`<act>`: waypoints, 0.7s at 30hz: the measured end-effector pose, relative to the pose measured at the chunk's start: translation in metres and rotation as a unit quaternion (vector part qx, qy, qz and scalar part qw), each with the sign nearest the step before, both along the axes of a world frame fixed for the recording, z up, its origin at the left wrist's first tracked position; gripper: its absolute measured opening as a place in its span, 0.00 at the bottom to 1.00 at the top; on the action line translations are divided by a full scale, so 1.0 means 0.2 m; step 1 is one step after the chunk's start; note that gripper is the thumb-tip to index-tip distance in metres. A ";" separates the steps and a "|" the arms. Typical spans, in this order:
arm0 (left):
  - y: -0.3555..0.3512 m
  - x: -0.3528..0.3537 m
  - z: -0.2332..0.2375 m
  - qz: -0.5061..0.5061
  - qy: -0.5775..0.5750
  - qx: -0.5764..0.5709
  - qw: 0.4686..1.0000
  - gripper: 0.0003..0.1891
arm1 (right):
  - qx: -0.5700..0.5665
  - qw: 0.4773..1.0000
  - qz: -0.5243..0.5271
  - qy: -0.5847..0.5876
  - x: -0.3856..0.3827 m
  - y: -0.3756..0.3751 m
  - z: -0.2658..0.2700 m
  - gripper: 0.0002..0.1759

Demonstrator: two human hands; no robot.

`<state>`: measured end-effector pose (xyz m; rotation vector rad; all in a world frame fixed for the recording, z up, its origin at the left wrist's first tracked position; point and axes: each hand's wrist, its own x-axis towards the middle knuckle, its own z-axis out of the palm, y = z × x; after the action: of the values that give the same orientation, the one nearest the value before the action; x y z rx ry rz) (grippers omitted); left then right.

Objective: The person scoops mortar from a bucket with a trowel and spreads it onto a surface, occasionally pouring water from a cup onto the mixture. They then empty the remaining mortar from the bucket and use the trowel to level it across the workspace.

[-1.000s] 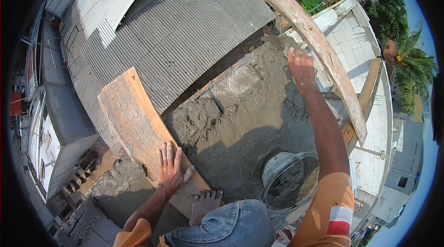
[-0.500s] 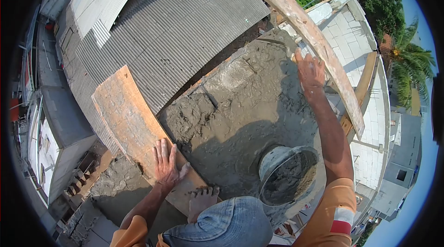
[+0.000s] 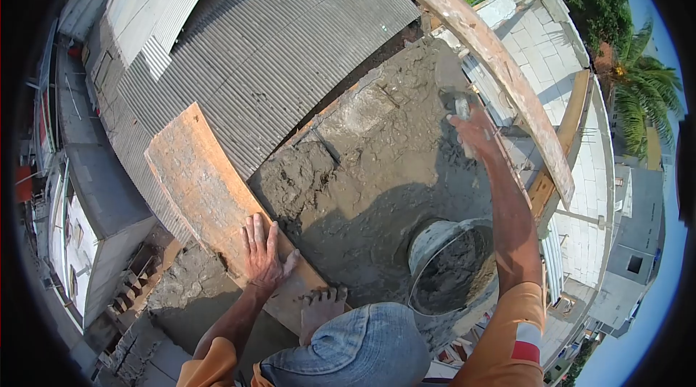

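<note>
My left hand (image 3: 264, 256) lies flat on a mortar-smeared wooden board (image 3: 199, 169), fingers stretched out and holding nothing. The board spans the wet mortar surface at the left. My right hand (image 3: 475, 129) is wrapped round the handle of a trowel (image 3: 462, 105) at the far right edge of the wet mortar (image 3: 384, 162). The grey trowel blade points away from me and blends with the mortar. Between my right arm and my knee, a bucket (image 3: 433, 245) partly filled with mortar stands tilted on the wet surface.
My bare foot (image 3: 322, 309) rests on the board near my bent knee. A long plank (image 3: 471, 28) runs along the right side, with a shorter timber (image 3: 569, 126) beside it. Corrugated roofing (image 3: 290, 46) lies below the far edge. A block wall (image 3: 547, 46) stands at the right.
My right hand has moved back toward me with the trowel, whose blade has swung from pointing left to pointing away. My left hand stays in place on the board.
</note>
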<state>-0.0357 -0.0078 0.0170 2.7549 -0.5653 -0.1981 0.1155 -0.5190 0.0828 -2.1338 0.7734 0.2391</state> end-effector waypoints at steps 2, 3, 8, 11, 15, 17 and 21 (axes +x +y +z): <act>0.01 0.00 -0.01 0.000 -0.009 -0.001 1.000 0.44 | 0.040 0.998 0.009 0.053 -0.03 0.13 -0.01 0.29; 0.01 0.01 -0.01 -0.004 -0.011 0.000 1.000 0.44 | 0.080 0.991 0.021 0.109 -0.05 0.18 -0.02 0.30; -0.01 0.01 0.02 0.003 0.009 0.004 1.000 0.44 | 0.071 0.991 0.078 0.080 -0.27 0.25 0.05 0.32; 0.00 0.00 0.00 0.001 -0.002 -0.002 1.000 0.44 | -0.008 0.976 0.134 0.172 -0.27 0.26 0.12 0.33; -0.01 0.01 0.02 0.014 0.016 0.006 1.000 0.43 | -0.248 0.924 0.291 0.007 -0.23 0.28 0.06 0.27; 0.00 0.01 0.03 0.005 0.006 0.007 1.000 0.44 | -0.256 0.936 0.223 0.095 -0.16 0.30 0.07 0.25; 0.02 0.01 0.03 0.009 -0.003 0.011 1.000 0.44 | -0.219 0.950 0.212 0.062 -0.16 0.15 -0.02 0.28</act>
<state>-0.0334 -0.0041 0.0228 2.7824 -0.5427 -0.1930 0.0843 -0.4887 0.0795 -2.7232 0.4528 0.4643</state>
